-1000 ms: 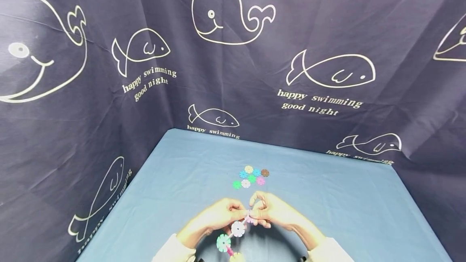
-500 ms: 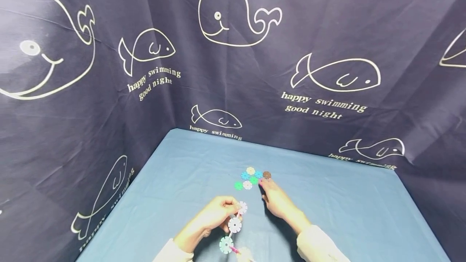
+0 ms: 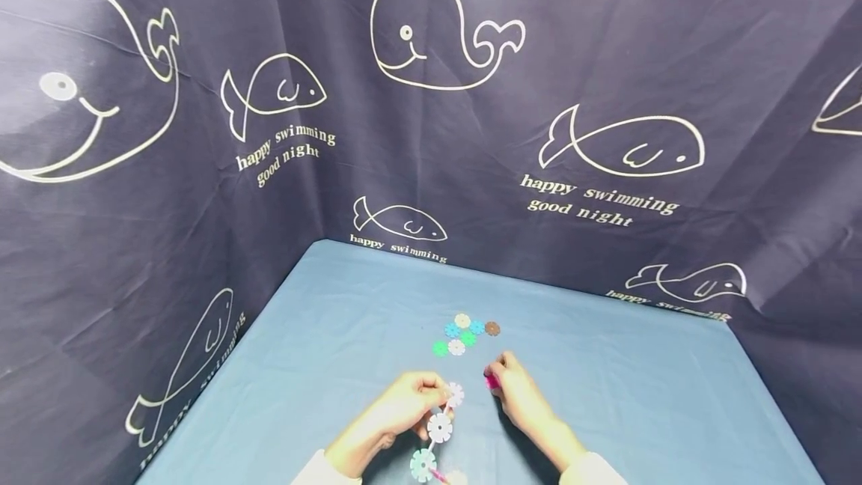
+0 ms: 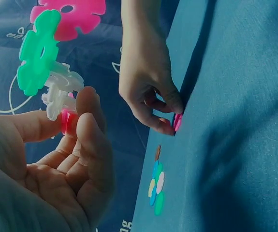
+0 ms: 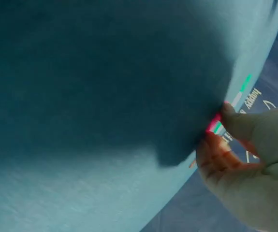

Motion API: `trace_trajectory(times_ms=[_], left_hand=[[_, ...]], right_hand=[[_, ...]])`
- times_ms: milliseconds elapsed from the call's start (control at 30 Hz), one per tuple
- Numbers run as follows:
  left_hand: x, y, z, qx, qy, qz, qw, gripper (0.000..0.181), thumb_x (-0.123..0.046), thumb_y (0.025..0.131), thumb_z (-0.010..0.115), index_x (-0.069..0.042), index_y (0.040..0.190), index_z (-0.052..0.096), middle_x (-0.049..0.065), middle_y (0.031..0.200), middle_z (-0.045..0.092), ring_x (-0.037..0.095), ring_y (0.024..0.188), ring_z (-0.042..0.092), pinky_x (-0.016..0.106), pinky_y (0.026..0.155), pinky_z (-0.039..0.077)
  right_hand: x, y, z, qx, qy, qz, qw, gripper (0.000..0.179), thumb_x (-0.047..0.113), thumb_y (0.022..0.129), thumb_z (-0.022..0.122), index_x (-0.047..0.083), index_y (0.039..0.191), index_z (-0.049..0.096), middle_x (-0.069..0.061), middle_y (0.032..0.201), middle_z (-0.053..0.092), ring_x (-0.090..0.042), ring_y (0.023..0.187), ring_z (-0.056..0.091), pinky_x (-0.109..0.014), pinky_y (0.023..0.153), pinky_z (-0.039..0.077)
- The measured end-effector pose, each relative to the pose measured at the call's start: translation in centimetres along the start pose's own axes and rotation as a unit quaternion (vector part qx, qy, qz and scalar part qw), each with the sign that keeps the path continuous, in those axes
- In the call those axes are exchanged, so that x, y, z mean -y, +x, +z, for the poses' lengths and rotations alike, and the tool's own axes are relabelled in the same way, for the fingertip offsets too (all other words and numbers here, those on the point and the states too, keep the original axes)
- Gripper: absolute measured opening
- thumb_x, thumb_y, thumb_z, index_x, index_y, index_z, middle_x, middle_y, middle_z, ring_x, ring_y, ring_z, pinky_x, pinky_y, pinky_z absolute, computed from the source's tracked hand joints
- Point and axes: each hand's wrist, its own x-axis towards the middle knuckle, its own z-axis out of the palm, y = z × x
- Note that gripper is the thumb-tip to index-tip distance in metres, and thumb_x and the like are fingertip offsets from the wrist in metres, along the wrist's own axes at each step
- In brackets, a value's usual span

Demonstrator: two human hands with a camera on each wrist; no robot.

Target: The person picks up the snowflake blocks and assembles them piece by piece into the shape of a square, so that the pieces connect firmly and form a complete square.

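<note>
My left hand (image 3: 407,404) pinches the end of a chain of slotted plastic snowflake discs by a pink disc (image 3: 456,394). From it hang a white disc (image 3: 440,427) and a green disc (image 3: 423,465); the chain's lower end runs out of the head view. A larger-looking pink disc (image 4: 76,17) shows beyond the green one in the left wrist view. To the right, low over the cloth, my right hand (image 3: 521,395) holds a loose bright pink disc (image 3: 493,381) between thumb and fingers. Its edges also show in the right wrist view, partly covered by the fingertips.
Beyond the hands, several loose discs lie flat in a cluster, among them a brown disc (image 3: 492,328), a cream disc (image 3: 462,320) and a green disc (image 3: 441,349). Blue cloth (image 3: 606,365) covers the table. Dark printed curtains (image 3: 471,133) stand behind and at the sides.
My right hand left the chain, reached forward to the cluster and drew the pink disc back toward me. My left hand kept hold of the chain, moving only slightly.
</note>
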Motion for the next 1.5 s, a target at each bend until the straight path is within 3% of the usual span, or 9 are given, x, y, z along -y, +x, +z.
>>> trace_trajectory(times_ms=[167,267,333,433,533,633,733,1133,1500], left_hand=[[-0.2,0.1,0.1,-0.008,0.000,0.002,1.0000,0.016,-0.013,0.098,0.063,-0.002,0.088,0.068,0.006,0.075,0.070,0.008,0.047,0.051,0.017,0.037,0.044],[0.1,0.1,0.4,-0.018,-0.005,0.004,0.9998,0.015,-0.013,0.096,0.063,-0.002,0.087,0.067,0.005,0.072,0.069,0.008,0.047,0.053,0.018,0.037,0.045],[0.2,0.2,0.6,-0.023,-0.012,0.005,0.9996,0.013,-0.011,0.096,0.063,-0.001,0.087,0.066,0.005,0.071,0.068,0.008,0.047,0.054,0.018,0.037,0.046],[0.2,0.3,0.7,-0.032,-0.021,0.008,0.9992,0.011,-0.010,0.094,0.062,-0.002,0.087,0.064,0.005,0.070,0.068,0.008,0.048,0.056,0.018,0.038,0.047],[-0.2,0.5,0.7,-0.045,-0.025,0.014,0.9986,0.011,-0.008,0.093,0.061,-0.001,0.085,0.062,0.004,0.069,0.066,0.007,0.050,0.056,0.018,0.038,0.047],[-0.6,0.5,0.8,-0.059,-0.026,0.019,0.9977,0.011,-0.007,0.091,0.061,0.001,0.083,0.062,0.002,0.067,0.064,0.007,0.050,0.054,0.017,0.039,0.046],[-0.9,0.4,0.9,-0.068,-0.027,0.023,0.9971,0.012,-0.007,0.091,0.061,0.002,0.083,0.062,0.002,0.066,0.063,0.006,0.050,0.053,0.017,0.039,0.046],[-1.0,0.3,1.5,-0.053,-0.052,0.014,0.9971,0.024,-0.012,0.096,0.065,0.006,0.082,0.060,0.004,0.069,0.059,0.009,0.045,0.056,0.022,0.036,0.049],[-1.3,0.1,1.4,-0.047,-0.028,0.017,0.9984,0.027,-0.015,0.097,0.066,0.006,0.081,0.062,0.006,0.072,0.064,0.010,0.041,0.057,0.019,0.033,0.044]], right_hand=[[-0.1,0.3,-0.6,0.042,0.039,0.056,0.9968,0.039,-0.015,0.064,0.084,0.008,0.079,0.057,0.001,0.076,0.048,-0.014,0.068,0.051,-0.030,0.059,0.051],[0.2,0.4,-1.6,0.085,0.129,0.115,0.9811,0.030,-0.008,0.073,0.084,0.009,0.078,0.060,0.003,0.072,0.057,-0.007,0.067,0.052,-0.026,0.059,0.050],[0.8,0.5,-2.4,0.108,0.219,0.158,0.9568,0.018,-0.003,0.082,0.079,0.007,0.080,0.065,0.003,0.073,0.063,-0.004,0.066,0.055,-0.024,0.060,0.051],[2.2,0.6,-3.8,0.104,0.360,0.201,0.9052,0.002,0.001,0.092,0.071,0.000,0.091,0.069,-0.005,0.077,0.069,-0.006,0.068,0.062,-0.027,0.063,0.057],[3.7,0.5,-5.1,0.063,0.471,0.215,0.8532,0.012,0.001,0.095,0.067,-0.009,0.101,0.067,-0.014,0.081,0.070,-0.012,0.070,0.067,-0.032,0.067,0.061],[5.0,0.2,-5.9,0.022,0.532,0.212,0.8197,0.015,-0.002,0.094,0.066,-0.015,0.101,0.063,-0.015,0.080,0.070,-0.013,0.069,0.069,-0.034,0.067,0.062],[5.8,-0.2,-6.0,0.003,0.560,0.208,0.8021,0.015,-0.005,0.093,0.066,-0.017,0.100,0.061,-0.009,0.079,0.071,-0.012,0.068,0.069,-0.032,0.066,0.062],[6.5,-0.9,-5.7,-0.029,0.601,0.222,0.7675,0.022,-0.009,0.092,0.066,-0.026,0.099,0.054,-0.010,0.080,0.073,-0.014,0.072,0.072,-0.033,0.069,0.063],[6.2,-1.1,-5.7,-0.029,0.606,0.189,0.7718,0.017,-0.011,0.092,0.065,-0.024,0.098,0.054,-0.012,0.082,0.072,-0.014,0.076,0.073,-0.034,0.070,0.063]])
